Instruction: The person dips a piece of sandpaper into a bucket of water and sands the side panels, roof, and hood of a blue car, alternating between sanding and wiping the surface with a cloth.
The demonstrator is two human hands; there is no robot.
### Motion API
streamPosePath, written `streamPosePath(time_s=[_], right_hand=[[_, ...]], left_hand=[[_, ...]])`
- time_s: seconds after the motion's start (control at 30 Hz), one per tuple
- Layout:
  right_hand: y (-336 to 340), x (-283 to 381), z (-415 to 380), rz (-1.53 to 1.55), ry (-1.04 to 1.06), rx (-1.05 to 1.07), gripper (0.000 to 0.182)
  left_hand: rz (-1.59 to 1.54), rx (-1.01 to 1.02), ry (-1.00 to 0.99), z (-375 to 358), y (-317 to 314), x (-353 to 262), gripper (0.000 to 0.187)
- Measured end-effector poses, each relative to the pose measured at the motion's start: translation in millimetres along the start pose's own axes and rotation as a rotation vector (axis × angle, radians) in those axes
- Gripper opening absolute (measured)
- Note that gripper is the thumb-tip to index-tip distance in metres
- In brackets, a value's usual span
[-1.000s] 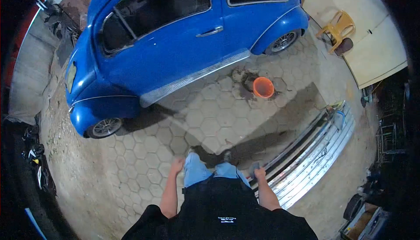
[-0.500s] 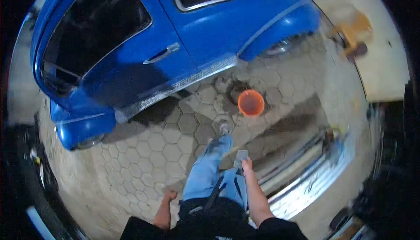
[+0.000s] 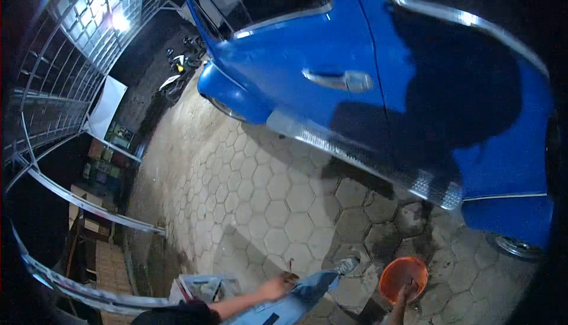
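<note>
My right hand [image 3: 407, 290] reaches down into an orange bucket [image 3: 387, 280] on the paving, its fingers curled and partly hidden inside; I cannot tell what they hold. The grey block that this hand carried earlier is out of sight. My left hand [image 3: 275, 289], smeared by motion, hangs beside my bent leg in blue jeans [image 3: 299, 299]. Just beyond my foot and the bucket stands a blue car [image 3: 284, 58], with a chrome door handle [image 3: 340, 80] and a ribbed metal running board [image 3: 331, 143]. My shadow falls dark across its door and rear side.
Hexagonal paving stones [image 3: 278, 212] cover the ground, wet and dark around the bucket. A pale box-like object [image 3: 207, 288] stands low behind my left arm. On the left rise a metal frame structure [image 3: 94, 203] and a bright lamp [image 3: 120, 22]. Motorcycles [image 3: 180, 64] are parked beyond the car.
My right hand has gone from my side, holding a grey block, down into the bucket. I have bent closer to the car and bucket, and the view has turned left.
</note>
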State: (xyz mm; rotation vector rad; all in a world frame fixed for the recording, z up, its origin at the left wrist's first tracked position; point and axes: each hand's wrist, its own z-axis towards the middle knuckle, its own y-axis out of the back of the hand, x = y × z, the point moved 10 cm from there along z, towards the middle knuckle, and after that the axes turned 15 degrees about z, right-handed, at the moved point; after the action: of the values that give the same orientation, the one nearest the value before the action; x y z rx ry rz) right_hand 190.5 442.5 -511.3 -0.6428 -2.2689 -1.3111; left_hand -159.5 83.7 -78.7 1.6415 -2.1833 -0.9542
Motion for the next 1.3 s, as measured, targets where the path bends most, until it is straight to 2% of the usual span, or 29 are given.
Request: streamPosePath(time_s=[0.07, 0.1, 0.17, 0.27, 0.37, 0.47, 0.57, 0.63, 0.7, 0.77, 0.87, 0.9, 1.0, 1.17, 1.23, 1.3], right_hand=[[-24, -27, 20, -0.133, 0.103, 0.043, 0.036], [-34, -38, 26, -0.177, 0.143, 0.055, 0.037], [-53, -53, 37, -0.235, 0.176, 0.085, 0.037], [-70, -70, 31, -0.176, 0.078, 0.153, 0.037], [-66, -60, 15, -0.027, 0.012, 0.184, 0.037], [-41, -32, -9, 0.207, -0.057, 0.222, 0.037], [-1, 6, -39, 0.499, -0.192, 0.311, 0.037], [37, 41, -62, 0.683, -0.3, 0.373, 0.037], [74, 91, -88, 0.81, -0.402, 0.419, 0.037], [112, 147, -115, 0.892, -0.487, 0.441, 0.037], [153, 240, -154, 0.973, -0.573, 0.424, 0.037], [162, 270, -167, 1.0, -0.592, 0.405, 0.037], [174, 358, -202, 1.046, -0.632, 0.38, 0.037], [159, 492, -263, 1.064, -0.647, 0.371, 0.038], [143, 536, -278, 1.059, -0.657, 0.39, 0.038], [117, 585, -283, 1.047, -0.654, 0.439, 0.038]], left_hand=[[0.337, -0.195, -0.268, 2, -82, -49, 0.051], [0.481, -0.193, -0.238, 5, -110, -52, 0.052], [0.76, -0.192, -0.185, -3, -126, -92, 0.054], [0.791, -0.291, -0.138, -8, -138, -103, 0.049], [0.735, -0.183, -0.089, -12, -152, -103, 0.053], [0.662, -0.227, -0.041, -20, -160, -88, 0.055], [0.539, -0.095, 0.1, -26, -152, -46, 0.054], [0.304, -0.114, 0.167, -35, -149, -1, 0.053], [0.095, -0.242, 0.196, -36, -172, 61, 0.052], [-0.077, -0.225, 0.108, -53, -164, 98, 0.05], [-0.268, 0.018, 0.393, -93, -154, 167, 0.043], [-0.238, 0.079, 0.566, -106, -146, 194, 0.042], [-0.198, 0.272, 0.378, -145, -102, 217, 0.047], [-0.499, 0.081, 0.105, -137, -17, 268, 0.047], [-0.603, -0.129, -0.151, -126, 32, 279, 0.048], [-0.613, -0.577, -0.57, -132, 106, 282, 0.048]])
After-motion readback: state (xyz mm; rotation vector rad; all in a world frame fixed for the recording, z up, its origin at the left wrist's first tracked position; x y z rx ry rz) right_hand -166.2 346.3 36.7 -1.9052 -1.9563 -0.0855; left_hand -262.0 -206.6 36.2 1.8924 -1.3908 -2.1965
